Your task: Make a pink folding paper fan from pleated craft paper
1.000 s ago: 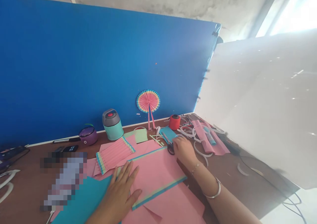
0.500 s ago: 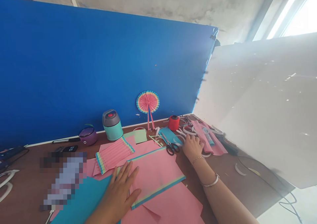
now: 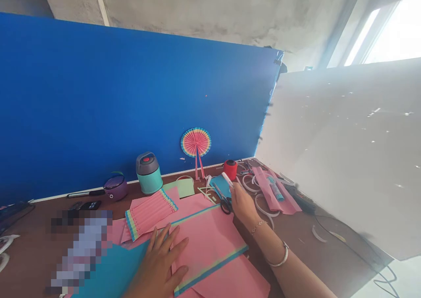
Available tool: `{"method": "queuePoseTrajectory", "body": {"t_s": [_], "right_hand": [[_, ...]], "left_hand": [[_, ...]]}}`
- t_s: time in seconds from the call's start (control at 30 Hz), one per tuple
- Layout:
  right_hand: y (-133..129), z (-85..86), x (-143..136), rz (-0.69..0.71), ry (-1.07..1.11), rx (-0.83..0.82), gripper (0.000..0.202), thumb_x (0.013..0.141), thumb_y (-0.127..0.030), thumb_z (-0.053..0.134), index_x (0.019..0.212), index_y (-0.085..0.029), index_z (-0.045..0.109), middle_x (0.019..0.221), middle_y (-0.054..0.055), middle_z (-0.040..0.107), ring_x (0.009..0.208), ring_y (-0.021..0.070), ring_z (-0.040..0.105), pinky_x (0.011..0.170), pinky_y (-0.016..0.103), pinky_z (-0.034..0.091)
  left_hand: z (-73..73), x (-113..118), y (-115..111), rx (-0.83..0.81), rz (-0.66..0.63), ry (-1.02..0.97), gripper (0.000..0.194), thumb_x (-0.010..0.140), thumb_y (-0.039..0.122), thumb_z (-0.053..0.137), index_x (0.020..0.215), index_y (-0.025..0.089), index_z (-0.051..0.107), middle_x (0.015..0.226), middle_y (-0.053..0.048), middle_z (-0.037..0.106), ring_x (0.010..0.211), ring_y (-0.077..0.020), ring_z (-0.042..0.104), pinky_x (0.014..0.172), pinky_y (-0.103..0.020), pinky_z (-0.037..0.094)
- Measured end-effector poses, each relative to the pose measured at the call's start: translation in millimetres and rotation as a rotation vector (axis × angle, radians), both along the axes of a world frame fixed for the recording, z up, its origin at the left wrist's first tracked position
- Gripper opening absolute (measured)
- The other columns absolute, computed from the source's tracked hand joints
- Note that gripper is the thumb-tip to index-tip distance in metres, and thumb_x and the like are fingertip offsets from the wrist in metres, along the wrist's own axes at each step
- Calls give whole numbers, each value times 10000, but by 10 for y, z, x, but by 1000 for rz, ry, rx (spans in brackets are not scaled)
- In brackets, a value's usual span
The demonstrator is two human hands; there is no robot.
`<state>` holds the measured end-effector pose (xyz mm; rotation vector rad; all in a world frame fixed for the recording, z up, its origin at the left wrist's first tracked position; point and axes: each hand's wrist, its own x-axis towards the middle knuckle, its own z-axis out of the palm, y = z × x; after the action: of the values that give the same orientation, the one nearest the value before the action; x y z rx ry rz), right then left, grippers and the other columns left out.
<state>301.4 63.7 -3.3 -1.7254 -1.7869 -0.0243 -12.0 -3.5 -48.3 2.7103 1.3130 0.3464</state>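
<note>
A pleated pink fan with blue and yellow edging (image 3: 196, 142) stands upright against a blue panel (image 3: 131, 91) at the back of a cluttered brown surface (image 3: 296, 249). To its left sit a teal container with a gray lid (image 3: 149, 179) and a purple container (image 3: 115, 189); to its right, a red container (image 3: 230, 170) near white strips and a pink paper piece (image 3: 271, 192) bearing a light-blue tube (image 3: 275, 189). Black-handled scissors (image 3: 225, 205) lie between the right hand (image 3: 244, 206) and the far edge of a pink sheet banded in blue and yellow (image 3: 210, 241), partly over a small blue sheet (image 3: 221, 184). A pleated pink piece (image 3: 151, 212) rests beyond the left hand (image 3: 160, 258), whose fingers are spread, released, and pressed flat across the banded sheet's left side. The right hand's fingers are closed around a slim white pen-like item (image 3: 226, 179), its end angled up toward the red container.
</note>
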Motion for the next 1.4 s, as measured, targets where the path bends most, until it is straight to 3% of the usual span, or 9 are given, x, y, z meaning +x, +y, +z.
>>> {"method": "queuePoseTrajectory", "body": {"t_s": [0.13, 0.27, 0.43, 0.6, 0.73, 0.97, 1.13, 1.23, 1.4], "right_hand": [[-18, -60, -150, 92, -23, -103, 222, 950, -288, 238, 865, -214, 430, 591, -9, 541, 518, 172, 526, 466, 248, 262], [1, -88, -188, 95, -50, -174, 225, 955, -300, 240, 906, -211, 441, 591, -10, 537, 504, 169, 520, 456, 246, 237], [29, -90, -162, 116, -7, -156, 247, 957, -356, 248, 907, -226, 452, 611, -15, 519, 520, 170, 504, 469, 250, 265], [76, -48, -179, 142, 162, 53, 369, 953, -411, 247, 779, -200, 495, 702, 18, 506, 653, 172, 491, 602, 280, 393], [124, 73, -235, 192, 290, 95, 429, 912, -500, 339, 883, -194, 638, 789, 44, 507, 792, 198, 493, 729, 321, 424], [219, 250, -428, 149, 662, 37, 353, 811, -511, 512, 843, -170, 598, 712, 18, 560, 657, 163, 494, 632, 283, 394], [-11, 169, -836, 444, 922, -225, 322, 799, -499, 545, 755, -180, 525, 696, 13, 562, 647, 160, 551, 622, 279, 420], [-158, 81, -1056, 541, 958, -391, 316, 827, -500, 511, 783, -187, 513, 694, 2, 560, 674, 159, 565, 659, 285, 434], [-244, -34, -1185, 621, 803, -340, 303, 888, -463, 430, 799, -185, 508, 759, 13, 529, 730, 155, 519, 701, 287, 425]], "left_hand": [[-31, 2, 20, -24, -3, 15, 504, 883, 518, 410, 1372, 442, 310, 1488, 35, 275, 1343, -381, 262, 1043, -661, 216], [24, 26, -20, -44, 11, -5, 509, 885, 508, 416, 1377, 420, 318, 1495, 21, 268, 1355, -375, 233, 1056, -645, 205], [113, 49, -61, -55, 15, -35, 497, 884, 493, 435, 1366, 409, 347, 1491, 13, 279, 1358, -364, 230, 1066, -630, 197], [159, 44, -84, -83, -10, -46, 495, 878, 496, 450, 1358, 404, 369, 1490, 5, 291, 1360, -363, 225, 1069, -626, 198], [173, 41, -116, -94, -4, -42, 483, 889, 503, 420, 1359, 408, 369, 1485, -9, 314, 1341, -354, 270, 1049, -623, 252], [354, 101, -185, -80, -17, -85, 415, 860, 465, 497, 1244, 307, 519, 1314, -53, 513, 1215, -298, 443, 1038, -563, 321], [507, 147, -211, -143, 20, -109, 259, 810, 324, 594, 1048, 223, 601, 1196, -77, 553, 1127, -275, 494, 968, -459, 418], [546, 150, -210, -164, 23, -114, 229, 793, 288, 615, 1015, 232, 612, 1150, -61, 564, 1170, -285, 454, 1013, -476, 362], [584, 155, -205, -189, 53, -139, 233, 776, 292, 644, 1003, 245, 624, 1098, -46, 573, 1102, -262, 492, 1018, -477, 342]]}}
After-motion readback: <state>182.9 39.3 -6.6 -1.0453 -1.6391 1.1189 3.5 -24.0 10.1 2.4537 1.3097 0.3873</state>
